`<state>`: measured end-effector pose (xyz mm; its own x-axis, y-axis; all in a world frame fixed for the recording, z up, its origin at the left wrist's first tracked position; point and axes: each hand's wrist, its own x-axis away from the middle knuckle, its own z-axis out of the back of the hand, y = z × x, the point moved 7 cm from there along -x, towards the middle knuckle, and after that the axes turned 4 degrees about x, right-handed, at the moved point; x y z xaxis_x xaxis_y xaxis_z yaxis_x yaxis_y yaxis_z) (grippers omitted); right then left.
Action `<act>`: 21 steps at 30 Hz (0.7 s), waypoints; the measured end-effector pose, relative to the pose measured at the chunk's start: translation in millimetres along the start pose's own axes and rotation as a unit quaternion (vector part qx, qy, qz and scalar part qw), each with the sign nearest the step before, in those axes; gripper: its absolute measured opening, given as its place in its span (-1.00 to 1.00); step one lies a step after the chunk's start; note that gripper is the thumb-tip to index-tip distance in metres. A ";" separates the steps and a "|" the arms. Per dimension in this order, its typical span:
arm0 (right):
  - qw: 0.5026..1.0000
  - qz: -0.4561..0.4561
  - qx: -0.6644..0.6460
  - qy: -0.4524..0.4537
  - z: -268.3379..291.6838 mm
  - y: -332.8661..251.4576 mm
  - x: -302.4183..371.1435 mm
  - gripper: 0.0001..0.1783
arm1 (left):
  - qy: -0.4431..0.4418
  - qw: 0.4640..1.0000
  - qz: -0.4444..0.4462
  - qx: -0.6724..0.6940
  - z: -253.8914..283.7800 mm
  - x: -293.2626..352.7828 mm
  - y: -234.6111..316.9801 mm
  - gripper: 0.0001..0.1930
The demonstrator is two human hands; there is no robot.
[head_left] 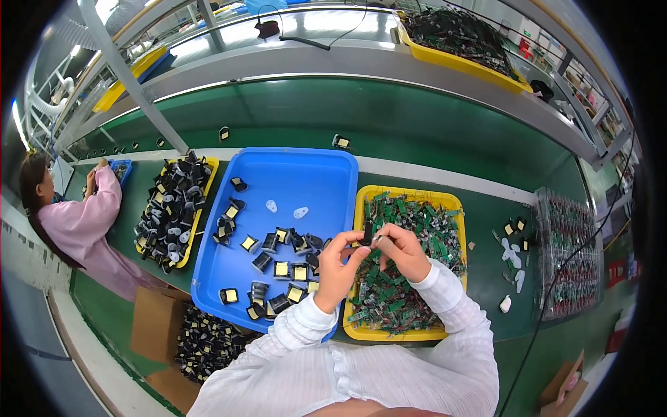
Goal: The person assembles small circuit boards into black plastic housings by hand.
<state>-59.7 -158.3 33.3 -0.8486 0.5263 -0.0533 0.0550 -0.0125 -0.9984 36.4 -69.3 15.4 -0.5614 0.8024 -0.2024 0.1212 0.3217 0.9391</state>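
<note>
My left hand (337,270) is closed, its thumb and fingertips pinching a small black plastic part (367,233) that stands upright. Close beside it, my right hand (404,254) is also closed, fingertips together at the part's lower end; what they pinch is too small to make out. Both hands are over the border between a blue tray (292,158) and a yellow tray (456,201). Several black housings with yellow pads (281,270) lie in the blue tray, along with two grey oval pieces (300,213). Green circuit boards with wires (389,302) fill the yellow tray.
At left, another yellow tray (210,167) holds black parts, and a co-worker in pink (90,208) sits beyond. A cardboard box (153,323) of black parts stands below. Clear racks of boards (566,254) are at right. Housings (341,142) sit on the green belt (292,104).
</note>
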 end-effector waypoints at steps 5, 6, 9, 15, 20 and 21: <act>0.998 0.033 0.044 0.025 0.9 -3.4 6.2 -0.86 | -0.033 0.998 -0.017 -0.046 -8.5 4.2 7.3 -0.76; 0.996 0.044 0.064 0.036 2.2 -5.1 8.4 -0.87 | -0.032 0.998 -0.014 -0.043 -9.4 5.7 8.2 -0.76; 0.995 0.054 0.073 0.041 3.2 -2.9 9.1 -0.88 | -0.036 0.997 -0.039 -0.053 -10.6 6.6 10.6 -0.75; 0.989 0.099 0.087 0.060 -5.8 -16.7 15.6 -0.83 | -0.007 1.000 -0.013 -0.005 -3.1 7.0 -0.8 -0.77; 0.979 0.113 0.160 0.054 -4.1 -22.5 18.2 -0.87 | -0.010 0.996 -0.079 -0.032 -3.5 7.0 11.7 -0.77; 0.975 0.116 0.183 0.052 -4.6 -23.2 19.1 -0.88 | -0.010 0.996 -0.087 -0.027 -3.9 7.3 12.3 -0.77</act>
<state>-74.8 -144.0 55.5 -0.7762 0.5568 -0.2959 0.0318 -0.4340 -0.9003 30.6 -61.4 26.6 -0.5539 0.7467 -0.3683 -0.0212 0.4296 0.9028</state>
